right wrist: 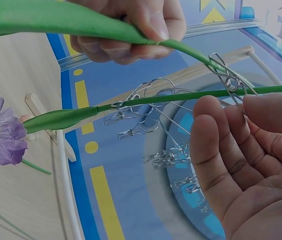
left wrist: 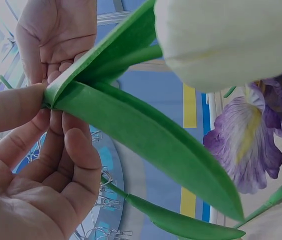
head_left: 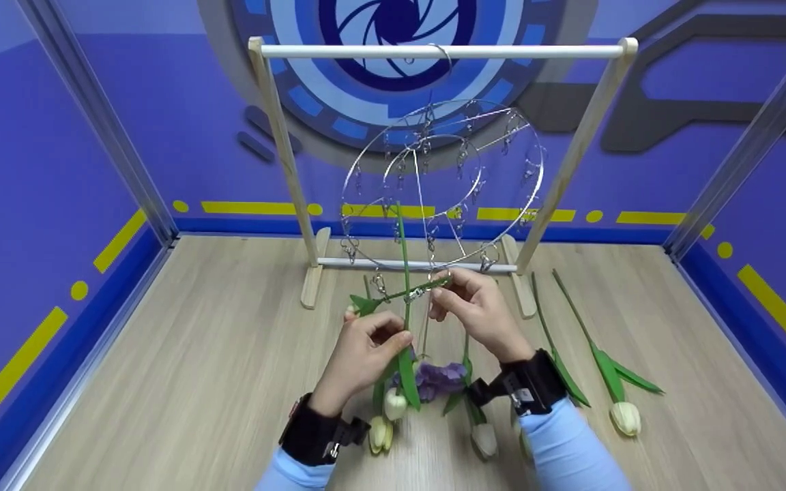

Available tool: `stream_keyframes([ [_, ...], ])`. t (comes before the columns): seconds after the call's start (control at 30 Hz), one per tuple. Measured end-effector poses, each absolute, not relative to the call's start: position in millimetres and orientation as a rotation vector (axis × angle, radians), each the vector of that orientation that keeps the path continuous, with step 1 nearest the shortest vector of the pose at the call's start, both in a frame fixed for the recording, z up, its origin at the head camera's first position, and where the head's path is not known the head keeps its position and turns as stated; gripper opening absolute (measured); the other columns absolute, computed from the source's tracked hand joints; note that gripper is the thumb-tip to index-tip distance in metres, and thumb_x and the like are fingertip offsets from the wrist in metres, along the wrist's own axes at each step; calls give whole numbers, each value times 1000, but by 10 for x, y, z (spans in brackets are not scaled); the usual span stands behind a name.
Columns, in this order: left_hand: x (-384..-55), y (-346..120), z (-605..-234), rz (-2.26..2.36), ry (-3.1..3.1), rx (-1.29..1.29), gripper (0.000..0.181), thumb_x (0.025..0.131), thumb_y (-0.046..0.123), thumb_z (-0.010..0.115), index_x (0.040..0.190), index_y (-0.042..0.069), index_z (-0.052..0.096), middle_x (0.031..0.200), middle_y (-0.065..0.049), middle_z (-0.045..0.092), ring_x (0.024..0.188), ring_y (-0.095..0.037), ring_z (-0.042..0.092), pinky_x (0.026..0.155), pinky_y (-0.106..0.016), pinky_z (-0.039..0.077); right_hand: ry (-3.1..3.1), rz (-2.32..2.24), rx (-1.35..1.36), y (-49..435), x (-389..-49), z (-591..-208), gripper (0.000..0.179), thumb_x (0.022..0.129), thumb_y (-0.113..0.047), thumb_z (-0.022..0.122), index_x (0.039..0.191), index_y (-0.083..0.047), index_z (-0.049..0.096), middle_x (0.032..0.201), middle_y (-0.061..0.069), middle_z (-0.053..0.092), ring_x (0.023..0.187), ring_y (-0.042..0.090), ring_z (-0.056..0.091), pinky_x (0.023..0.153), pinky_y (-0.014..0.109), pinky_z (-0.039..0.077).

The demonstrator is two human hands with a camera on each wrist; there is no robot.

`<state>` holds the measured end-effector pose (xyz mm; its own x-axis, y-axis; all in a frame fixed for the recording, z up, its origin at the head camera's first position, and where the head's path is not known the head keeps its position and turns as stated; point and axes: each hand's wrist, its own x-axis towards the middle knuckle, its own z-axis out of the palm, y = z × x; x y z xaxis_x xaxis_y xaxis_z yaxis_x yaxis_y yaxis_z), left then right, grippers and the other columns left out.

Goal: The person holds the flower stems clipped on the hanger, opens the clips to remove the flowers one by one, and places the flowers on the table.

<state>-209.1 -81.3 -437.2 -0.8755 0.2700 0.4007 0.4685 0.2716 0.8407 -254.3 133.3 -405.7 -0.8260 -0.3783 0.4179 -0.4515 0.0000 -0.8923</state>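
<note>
My left hand [head_left: 369, 348] pinches the green stem of a white tulip [head_left: 395, 404] between thumb and fingers, just above its leaf. The bloom hangs downward and the stem rises toward the wire rack. With thumb and fingertips, my right hand [head_left: 478, 310] pinches a wire clip [right wrist: 230, 82], which lies across that tulip's stem. A second green stem [right wrist: 170, 97] crosses close by, passing my right fingertips; another clip [right wrist: 117, 105] sits on it. A purple iris [head_left: 437, 380] hangs below my hands, its ruffled petals beside the white tulip.
A round wire clip hanger [head_left: 540, 181] with many small clips hangs tilted from a wooden stand [head_left: 574, 157]. Around the stand's front are a yellowish tulip [head_left: 381, 435] and a pale tulip [head_left: 484, 440]. Another white tulip [head_left: 626, 418] lies on the table at right.
</note>
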Motion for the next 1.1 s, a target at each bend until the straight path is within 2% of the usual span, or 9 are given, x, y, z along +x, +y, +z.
stream_keyframes([
  [0.27,-2088,-837,-4377,-1651,-2372,-678,13,98,15,71,89,5,71,81,-4,68,68,-6,55,66,-21,45,-2200,1964,900,1359,-2549,-4069,15,102,0,59,108,13,64,79,25,65,68,13,66,67,28,57],
  [0.5,-2085,-841,-4368,-1650,-2383,-676,12,98,13,71,89,4,71,82,-4,68,69,-7,55,66,-21,46,-2178,1986,920,1367,-2568,-4084,17,102,1,58,110,16,63,80,27,64,69,13,66,66,29,58],
  [0.87,-2083,-840,-4379,-1654,-2409,-666,11,98,13,70,90,4,71,81,-2,67,69,-6,55,66,-21,46,-2211,2057,918,1371,-2603,-4113,19,105,-3,56,114,12,62,84,16,67,74,17,68,70,30,60],
  [1.1,-2078,-840,-4371,-1657,-2411,-662,9,98,10,70,91,5,71,82,-2,67,69,-6,55,66,-22,46,-2181,2145,906,1381,-2615,-4123,24,104,-1,52,120,16,55,92,21,66,76,15,69,71,29,59],
])
